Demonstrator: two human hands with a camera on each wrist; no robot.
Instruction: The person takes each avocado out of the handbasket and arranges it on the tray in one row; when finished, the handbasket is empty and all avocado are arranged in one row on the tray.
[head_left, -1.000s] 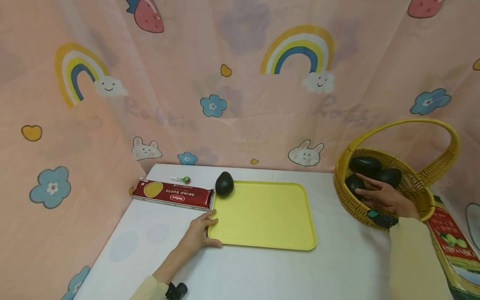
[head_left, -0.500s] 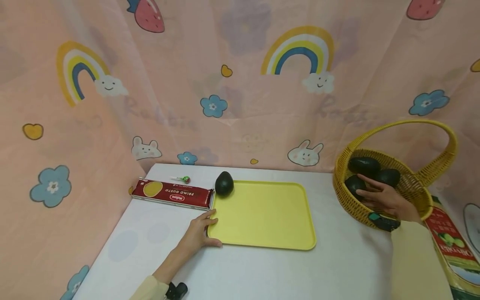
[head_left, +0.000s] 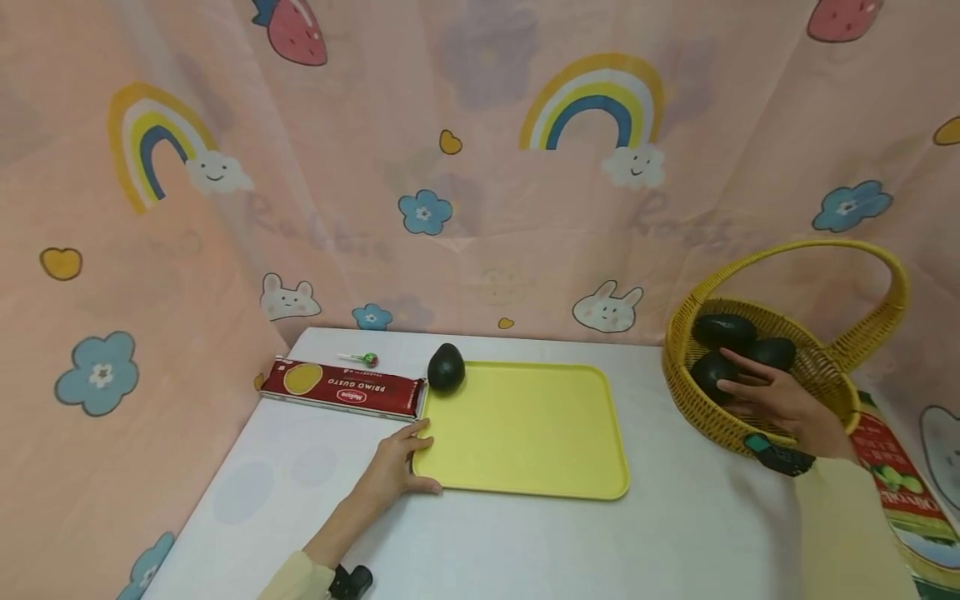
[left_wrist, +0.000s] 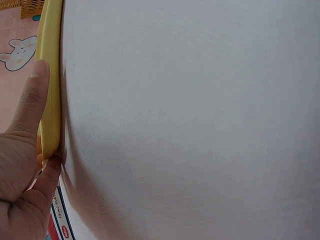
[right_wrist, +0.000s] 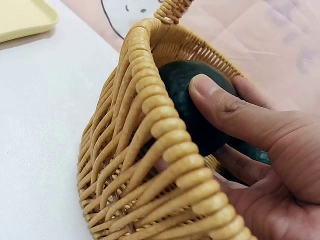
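My left hand (head_left: 395,467) grips the near left corner of a yellow tray (head_left: 536,433), thumb along the front edge and fingers at the left side. In the left wrist view the thumb (left_wrist: 31,97) lies against the tray's rim (left_wrist: 50,115). Inside a yellow wicker basket (head_left: 697,421) at the right, my right hand (head_left: 780,404) holds a dark avocado (head_left: 712,377). The right wrist view shows the thumb on the near side of this avocado (right_wrist: 185,95), fingers partly hidden behind it. Two more avocados (head_left: 723,332) lie in the basket. Another avocado (head_left: 446,368) rests at the tray's far left corner.
A red pasta pack (head_left: 345,389) lies left of the tray, with a lollipop (head_left: 367,360) behind it. Right of the basket is a red and green olive-pictured package (head_left: 896,467), partly behind the right sleeve. The basket's tall handle (head_left: 892,308) arches over its right side. A patterned cloth hangs behind the table.
My right hand's fingers have closed further round the avocado, which has shifted slightly, and the right wrist has turned a little. The left hand and tray stay in place.
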